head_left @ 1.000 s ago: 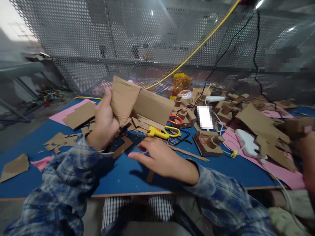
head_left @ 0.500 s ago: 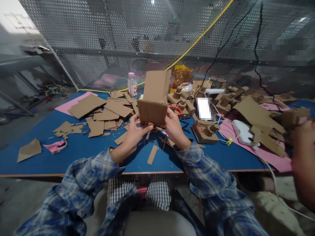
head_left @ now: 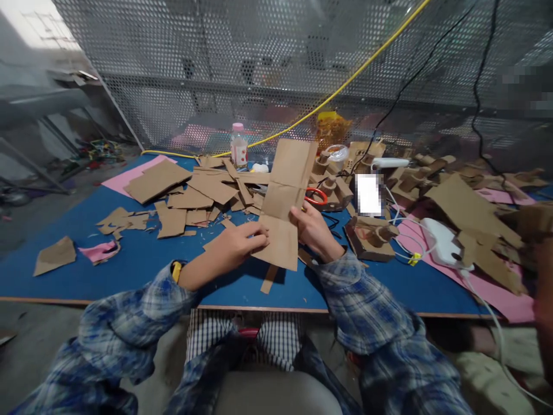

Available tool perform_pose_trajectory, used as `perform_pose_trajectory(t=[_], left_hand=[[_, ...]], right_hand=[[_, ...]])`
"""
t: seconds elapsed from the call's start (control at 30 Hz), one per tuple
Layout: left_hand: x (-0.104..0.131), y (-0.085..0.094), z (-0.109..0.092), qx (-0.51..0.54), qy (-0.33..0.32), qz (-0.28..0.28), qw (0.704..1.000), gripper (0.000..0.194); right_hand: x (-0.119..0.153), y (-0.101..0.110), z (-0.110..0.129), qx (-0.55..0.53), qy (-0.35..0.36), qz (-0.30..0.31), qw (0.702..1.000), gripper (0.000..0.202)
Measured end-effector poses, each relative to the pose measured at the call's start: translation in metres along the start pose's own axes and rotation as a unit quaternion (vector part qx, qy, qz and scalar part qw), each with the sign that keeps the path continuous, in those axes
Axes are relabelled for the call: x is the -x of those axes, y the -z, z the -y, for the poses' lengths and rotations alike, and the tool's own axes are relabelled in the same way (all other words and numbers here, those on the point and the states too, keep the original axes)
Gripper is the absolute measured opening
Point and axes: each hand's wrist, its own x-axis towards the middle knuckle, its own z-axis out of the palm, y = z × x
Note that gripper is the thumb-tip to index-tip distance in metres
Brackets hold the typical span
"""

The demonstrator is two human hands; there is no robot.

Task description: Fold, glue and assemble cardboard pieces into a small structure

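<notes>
L hand (head_left: 237,245) & R hand (head_left: 317,230) are apart, one at each side of a creased cardboard strip (head_left: 280,202). R hand is clamped on its right edge, thumb on the near face; L hand's fingers are curled against its lower left edge, can't tell if they actually pinch. Strip is held up, tilted, over the front-middle of the blue table (head_left: 147,282).

Done, judging by looks: strip is cut to shape & has crosswise creases, so approx 3 panels. Undone: panels lie nearly in line, not closed up or joined to anything; no glue or tape seen on it.

Just under strip's lower end: a narrow offcut (head_left: 268,281), loose. Close on strip's right: a red-orange loop (head_left: 318,196), prob. a scissor handle. Farther right: a built-up cardboard unit w/ a stub on top (head_left: 369,239), looks put together. Left of strip: flat cardboard pcs (head_left: 203,193), loose & unjoined. Behind-left of strip: pink-capped bottle (head_left: 239,147)
</notes>
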Motion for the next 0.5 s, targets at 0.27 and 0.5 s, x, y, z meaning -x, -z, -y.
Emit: perform_pose_trajectory(t=[0.27, 0.5], left_hand=[[0.038, 0.019, 0.033, -0.161, 0.304, 0.149, 0.927, 0.062], [0.043, 0.007, 0.057, -0.048, 0.442, 0.175, 0.878, 0.029]], right_hand=[[0.010, 0.010, -0.030, 0.187, 0.123, -0.137, 0.965, 0.027], [0.021, 0.000, -0.049, 0.286, 0.161, -0.151, 0.932, 0.022]])
